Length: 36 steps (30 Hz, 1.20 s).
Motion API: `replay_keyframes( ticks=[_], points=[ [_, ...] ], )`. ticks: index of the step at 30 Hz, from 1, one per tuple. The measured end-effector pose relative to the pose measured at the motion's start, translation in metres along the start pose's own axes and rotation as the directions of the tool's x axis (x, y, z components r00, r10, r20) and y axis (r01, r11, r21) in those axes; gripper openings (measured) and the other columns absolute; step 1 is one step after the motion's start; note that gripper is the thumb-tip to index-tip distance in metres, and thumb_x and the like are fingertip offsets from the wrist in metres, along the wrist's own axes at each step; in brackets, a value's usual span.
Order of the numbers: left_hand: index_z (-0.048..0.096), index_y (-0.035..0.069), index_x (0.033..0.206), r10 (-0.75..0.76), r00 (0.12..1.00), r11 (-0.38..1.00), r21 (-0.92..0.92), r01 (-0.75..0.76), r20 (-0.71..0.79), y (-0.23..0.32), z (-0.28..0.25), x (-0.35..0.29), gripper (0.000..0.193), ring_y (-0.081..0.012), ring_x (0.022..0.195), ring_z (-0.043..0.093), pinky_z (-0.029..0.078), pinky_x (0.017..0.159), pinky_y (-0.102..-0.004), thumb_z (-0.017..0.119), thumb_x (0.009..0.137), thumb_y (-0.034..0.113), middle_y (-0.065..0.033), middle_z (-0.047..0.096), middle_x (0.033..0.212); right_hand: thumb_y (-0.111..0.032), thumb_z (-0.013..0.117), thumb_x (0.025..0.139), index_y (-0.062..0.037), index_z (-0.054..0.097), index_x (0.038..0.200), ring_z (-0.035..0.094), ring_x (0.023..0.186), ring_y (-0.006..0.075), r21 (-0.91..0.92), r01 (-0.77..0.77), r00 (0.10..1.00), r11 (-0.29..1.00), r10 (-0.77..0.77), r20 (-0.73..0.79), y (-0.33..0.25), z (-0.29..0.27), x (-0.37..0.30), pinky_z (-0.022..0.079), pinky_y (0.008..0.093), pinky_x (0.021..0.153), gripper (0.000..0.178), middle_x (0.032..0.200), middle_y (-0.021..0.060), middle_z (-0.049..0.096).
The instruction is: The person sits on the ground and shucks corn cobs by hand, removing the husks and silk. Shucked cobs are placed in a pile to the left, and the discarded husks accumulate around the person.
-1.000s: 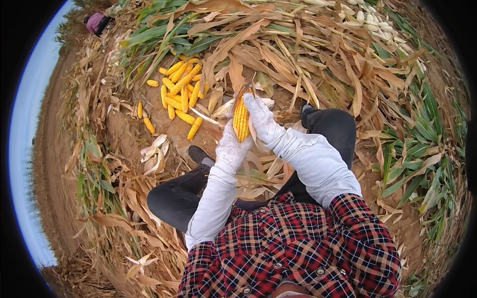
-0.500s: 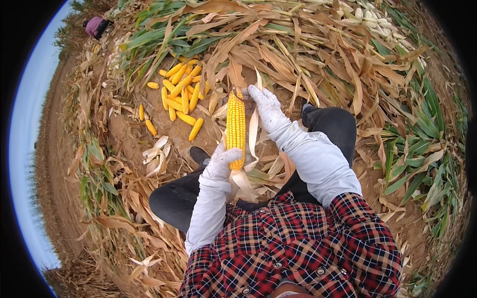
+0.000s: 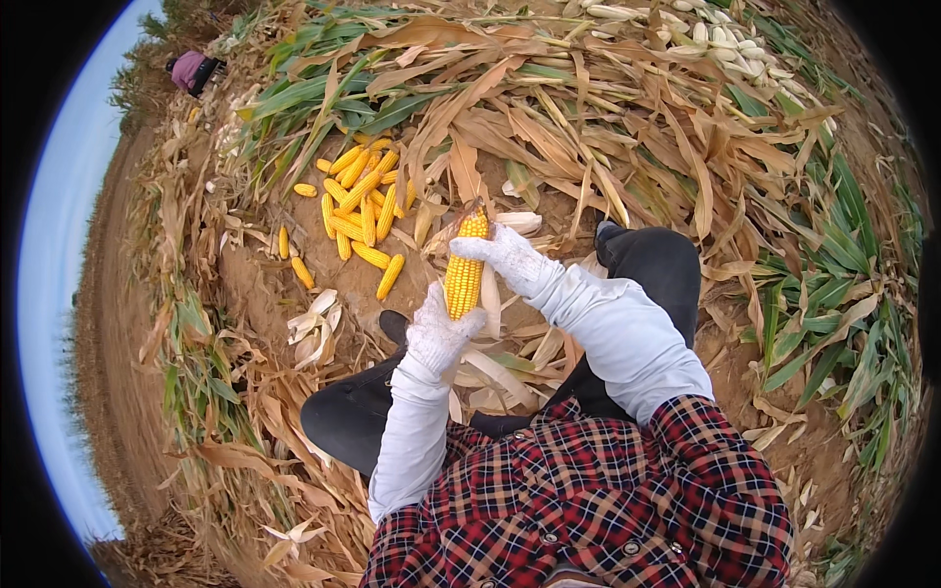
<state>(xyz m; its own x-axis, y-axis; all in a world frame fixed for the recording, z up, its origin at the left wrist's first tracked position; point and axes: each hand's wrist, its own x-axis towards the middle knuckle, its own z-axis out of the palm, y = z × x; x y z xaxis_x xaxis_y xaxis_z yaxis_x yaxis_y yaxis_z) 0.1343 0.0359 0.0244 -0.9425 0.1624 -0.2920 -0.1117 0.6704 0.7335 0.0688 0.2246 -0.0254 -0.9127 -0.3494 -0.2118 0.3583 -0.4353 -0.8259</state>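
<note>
Head view: the left hand (image 3: 438, 331) in a white cloth glove closes around the lower end of a husked yellow corn cob (image 3: 465, 267), held upright above the person's lap; the gloved right hand (image 3: 508, 255) pinches its tip. The cob could slip, I judge, since loose gloves grip smooth kernels poorly; bare brown soil (image 3: 265, 284) carries a pile of yellow cobs (image 3: 359, 211), with dry maize stalks (image 3: 549, 118) heaped around; a distant person (image 3: 190, 71) crouches.

Bare brown ground (image 3: 257, 284) carries a pile of husked yellow cobs (image 3: 358, 211) just beyond the left hand (image 3: 438, 333), pale husks (image 3: 312, 318) to its left, and dry stalks (image 3: 588, 118) farther ahead.
</note>
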Motion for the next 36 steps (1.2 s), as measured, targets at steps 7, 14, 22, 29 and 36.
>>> replay_keyframes(
  ticks=[7,14,22,29,36],
  points=[
    [0.055,0.005,0.142,0.093,0.992,0.953,0.297,-0.063,-0.089,-0.009,0.007,0.002,0.073,-0.0332,0.110,0.074,0.057,0.096,-0.0418,0.085,0.083,0.035,-0.0184,0.074,0.121,-0.035,0.076,0.099,-0.0019,0.068,0.124,0.067,0.094,0.0160,0.320,0.225,0.928,0.920,-0.103,-0.357,-0.002,0.015,-0.001,0.055,0.0315,0.087,0.043,0.107,0.0068,0.072],
    [0.054,0.002,0.144,0.033,0.999,0.975,0.219,-0.028,-0.020,-0.008,0.011,-0.011,0.075,-0.0294,0.109,0.074,0.057,0.096,-0.0389,0.086,0.084,0.032,-0.0175,0.074,0.122,-0.050,0.064,0.106,-0.0029,0.063,0.111,0.064,0.071,0.0242,0.480,0.275,0.896,0.833,-0.042,-0.442,-0.002,-0.017,0.018,0.062,0.0454,0.071,0.048,0.092,0.0101,0.064],
    [0.057,0.003,0.138,-0.128,0.991,0.822,-0.555,0.127,0.036,-0.053,-0.008,-0.015,0.056,-0.0157,0.088,0.067,0.057,0.081,-0.0322,0.081,0.088,0.013,-0.0047,0.069,0.104,-0.049,0.071,0.102,-0.0035,0.067,0.109,0.050,0.048,0.0121,0.087,0.191,0.933,0.978,-0.153,-0.327,-0.060,-0.022,-0.008,0.042,0.0282,0.042,0.046,0.063,0.0009,0.054],
    [0.059,0.004,0.136,-0.045,0.998,0.813,-0.583,0.008,-0.048,-0.040,-0.025,-0.013,0.053,-0.0143,0.092,0.066,0.056,0.082,-0.0301,0.079,0.088,0.008,-0.0043,0.068,0.108,-0.052,0.084,0.086,-0.0175,0.040,0.164,0.062,0.133,0.0370,-0.907,0.209,0.975,-0.367,0.156,0.162,-0.012,-0.002,-0.019,0.048,0.0468,0.113,0.096,0.148,0.0241,0.061],
    [0.059,0.004,0.138,-0.092,0.991,0.772,-0.635,0.007,-0.101,-0.058,-0.036,-0.005,0.055,-0.0125,0.091,0.065,0.055,0.082,-0.0286,0.080,0.087,0.009,-0.0043,0.069,0.111,-0.066,0.074,0.088,-0.0079,0.061,0.143,0.067,0.125,0.0406,-0.783,0.012,0.956,0.622,0.222,0.191,0.005,-0.006,-0.007,0.051,0.0442,0.108,0.081,0.141,0.0253,0.065]
  ],
)
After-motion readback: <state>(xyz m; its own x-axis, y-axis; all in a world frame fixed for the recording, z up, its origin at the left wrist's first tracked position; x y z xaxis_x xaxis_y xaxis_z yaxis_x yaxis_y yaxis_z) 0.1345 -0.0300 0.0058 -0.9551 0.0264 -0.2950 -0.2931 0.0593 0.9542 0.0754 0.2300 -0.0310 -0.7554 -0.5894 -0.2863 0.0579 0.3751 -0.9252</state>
